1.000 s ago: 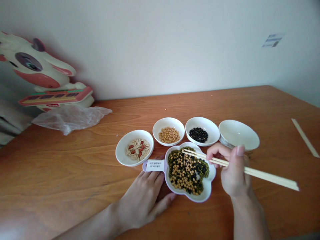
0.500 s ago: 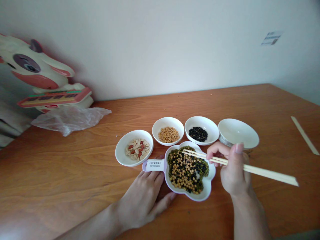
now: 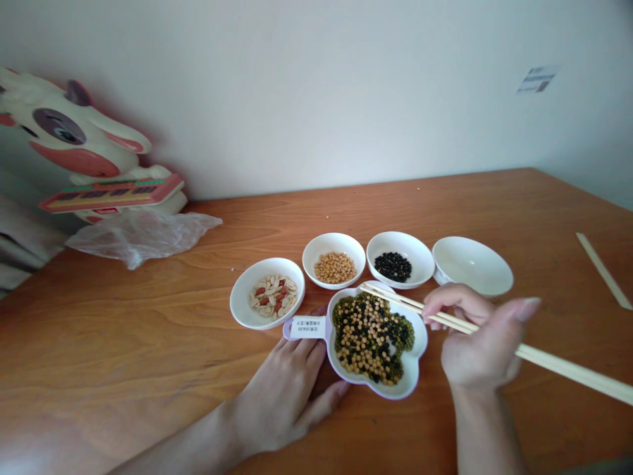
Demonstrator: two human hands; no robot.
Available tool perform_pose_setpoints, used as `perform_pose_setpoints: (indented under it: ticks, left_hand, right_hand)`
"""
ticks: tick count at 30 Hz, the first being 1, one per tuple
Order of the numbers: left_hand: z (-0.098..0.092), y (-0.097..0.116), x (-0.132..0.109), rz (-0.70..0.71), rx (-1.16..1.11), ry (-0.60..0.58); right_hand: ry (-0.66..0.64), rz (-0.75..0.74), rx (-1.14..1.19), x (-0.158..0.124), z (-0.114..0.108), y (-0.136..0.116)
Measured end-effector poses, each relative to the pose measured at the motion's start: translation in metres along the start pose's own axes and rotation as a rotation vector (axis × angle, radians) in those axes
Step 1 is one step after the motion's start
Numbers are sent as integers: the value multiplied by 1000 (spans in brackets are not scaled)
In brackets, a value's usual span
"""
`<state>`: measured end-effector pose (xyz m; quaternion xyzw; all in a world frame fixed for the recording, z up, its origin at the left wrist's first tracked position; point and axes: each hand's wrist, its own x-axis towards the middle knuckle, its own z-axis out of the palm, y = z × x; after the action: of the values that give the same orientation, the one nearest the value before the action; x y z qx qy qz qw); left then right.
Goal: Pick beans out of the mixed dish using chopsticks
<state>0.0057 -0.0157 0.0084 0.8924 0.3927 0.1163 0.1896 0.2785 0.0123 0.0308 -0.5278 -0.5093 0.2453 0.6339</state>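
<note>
A flower-shaped white dish (image 3: 413, 376) with a lilac labelled handle (image 3: 305, 327) holds mixed yellow, black and green beans. My left hand (image 3: 287, 396) lies flat and open on the table, fingers against the handle and the dish's near-left rim. My right hand (image 3: 477, 340) grips a pair of wooden chopsticks (image 3: 558, 367); their tips hover over the dish's far rim, near the black-bean bowl. Behind stand bowls of pale seeds with red bits (image 3: 244, 293), yellow beans (image 3: 316, 249), black beans (image 3: 420, 254), and an empty bowl (image 3: 472, 265).
A crumpled clear plastic bag (image 3: 141, 234) and a cartoon cow toy with a keyboard (image 3: 84, 165) sit at the back left by the wall. A paper chopstick sleeve (image 3: 602, 270) lies at the right. A few stray beans dot the wooden table (image 3: 123, 343).
My right hand has rolled outward and shifted slightly right, swinging the chopsticks' rear end lower and off to the right; their tips rose a little toward the far rim. The left hand stayed put.
</note>
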Motion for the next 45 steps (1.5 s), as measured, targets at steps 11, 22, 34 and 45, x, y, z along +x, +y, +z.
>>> perform_pose_setpoints:
  ticks: [11, 22, 34, 45]
  left_hand:
    - [2, -1, 0, 6, 7, -2]
    - [1, 0, -1, 3, 13, -8]
    - [1, 0, 0, -30, -8, -42]
    - [1, 1, 0, -36, -4, -68]
  right_hand:
    - [65, -76, -9, -9, 24, 3]
    - [36, -11, 31, -3, 21, 6]
    - [-36, -16, -78, 0, -11, 4]
    - [-334, -26, -169, -7, -17, 0]
